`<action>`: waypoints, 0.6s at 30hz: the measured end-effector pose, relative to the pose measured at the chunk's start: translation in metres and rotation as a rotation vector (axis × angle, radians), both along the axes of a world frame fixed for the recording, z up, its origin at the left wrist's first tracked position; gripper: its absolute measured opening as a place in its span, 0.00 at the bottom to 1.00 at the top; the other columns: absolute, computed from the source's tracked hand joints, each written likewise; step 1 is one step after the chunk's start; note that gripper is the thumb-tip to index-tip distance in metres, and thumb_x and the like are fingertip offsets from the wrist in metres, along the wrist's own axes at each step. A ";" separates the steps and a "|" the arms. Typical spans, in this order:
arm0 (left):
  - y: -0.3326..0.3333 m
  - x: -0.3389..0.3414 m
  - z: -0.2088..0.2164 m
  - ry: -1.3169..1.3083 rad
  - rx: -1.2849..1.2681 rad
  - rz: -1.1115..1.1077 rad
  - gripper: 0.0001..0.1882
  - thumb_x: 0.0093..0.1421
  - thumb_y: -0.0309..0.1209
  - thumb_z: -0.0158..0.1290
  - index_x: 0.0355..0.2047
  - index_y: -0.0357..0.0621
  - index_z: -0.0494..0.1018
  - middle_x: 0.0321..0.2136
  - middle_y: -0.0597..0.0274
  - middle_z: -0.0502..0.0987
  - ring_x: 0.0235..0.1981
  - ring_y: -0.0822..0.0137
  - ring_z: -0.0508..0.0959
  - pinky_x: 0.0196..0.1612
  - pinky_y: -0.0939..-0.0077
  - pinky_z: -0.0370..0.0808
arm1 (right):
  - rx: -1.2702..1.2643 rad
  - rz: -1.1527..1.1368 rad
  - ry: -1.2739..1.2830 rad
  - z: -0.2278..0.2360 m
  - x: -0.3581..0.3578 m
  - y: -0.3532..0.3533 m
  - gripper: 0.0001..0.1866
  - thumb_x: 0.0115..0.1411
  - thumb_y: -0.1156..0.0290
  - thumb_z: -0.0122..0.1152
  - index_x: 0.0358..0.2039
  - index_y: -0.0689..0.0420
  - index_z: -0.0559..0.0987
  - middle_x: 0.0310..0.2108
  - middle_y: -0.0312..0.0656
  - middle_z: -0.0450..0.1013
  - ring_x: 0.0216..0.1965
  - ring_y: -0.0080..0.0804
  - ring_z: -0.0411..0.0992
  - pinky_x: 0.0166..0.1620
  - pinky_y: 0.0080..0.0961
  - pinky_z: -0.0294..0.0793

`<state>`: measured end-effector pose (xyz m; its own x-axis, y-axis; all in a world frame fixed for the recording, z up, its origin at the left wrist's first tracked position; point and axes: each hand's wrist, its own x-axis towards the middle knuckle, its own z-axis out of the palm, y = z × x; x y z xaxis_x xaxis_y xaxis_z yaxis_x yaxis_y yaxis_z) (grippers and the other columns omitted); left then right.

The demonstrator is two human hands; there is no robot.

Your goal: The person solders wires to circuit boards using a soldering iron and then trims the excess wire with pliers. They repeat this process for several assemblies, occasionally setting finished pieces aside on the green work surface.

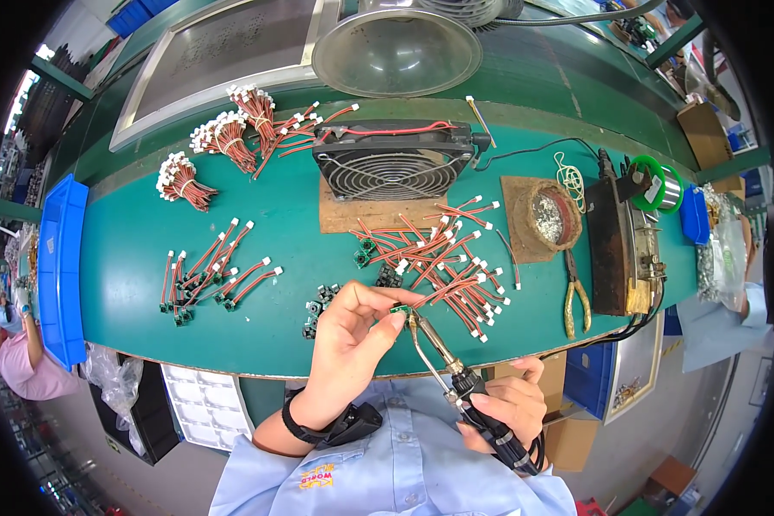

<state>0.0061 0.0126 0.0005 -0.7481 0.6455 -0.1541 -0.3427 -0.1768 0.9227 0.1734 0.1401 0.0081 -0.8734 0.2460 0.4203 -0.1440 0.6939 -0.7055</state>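
Observation:
My left hand [346, 344] pinches a small green circuit board [399, 309] over the front part of the green mat. My right hand [509, 408] is wrapped round the black handle of a soldering iron [468, 383]. A thin metal tube runs beside its barrel, and the iron's tip is at the board; whether they touch I cannot tell. Just beyond lies a loose pile of red-and-black cables with white connectors [451, 267]. Small dark components [322, 303] are heaped beside my left hand. Farther left, several boards with cables attached [211, 279] lie together.
Behind the work stands a black fan [396, 163], with bundled cables [224, 138] to its left. To the right are a round pot [549, 217], pliers [574, 297], a soldering station [615, 249] and a green solder spool [662, 185]. A blue bin [62, 271] borders the left edge.

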 end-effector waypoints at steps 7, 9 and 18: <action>0.000 0.000 0.000 -0.005 0.003 0.008 0.04 0.55 0.21 0.47 0.30 0.40 0.62 0.37 0.47 0.75 0.41 0.65 0.74 0.47 0.71 0.67 | 0.006 -0.006 0.006 -0.001 -0.001 -0.001 0.22 0.37 0.69 0.69 0.37 0.49 0.77 0.20 0.29 0.72 0.23 0.22 0.71 0.47 0.30 0.58; 0.001 0.000 0.000 -0.010 0.005 0.012 0.04 0.55 0.21 0.47 0.30 0.40 0.62 0.37 0.47 0.75 0.41 0.65 0.74 0.47 0.71 0.67 | 0.007 -0.005 0.017 -0.002 -0.001 -0.001 0.22 0.37 0.69 0.69 0.37 0.49 0.77 0.20 0.29 0.72 0.23 0.22 0.71 0.47 0.30 0.58; 0.001 0.000 0.001 -0.030 0.011 0.035 0.05 0.55 0.22 0.47 0.30 0.40 0.62 0.37 0.47 0.75 0.41 0.63 0.74 0.48 0.70 0.67 | 0.001 -0.006 0.012 -0.003 0.001 -0.003 0.21 0.37 0.69 0.69 0.36 0.49 0.77 0.21 0.30 0.72 0.23 0.22 0.71 0.47 0.29 0.58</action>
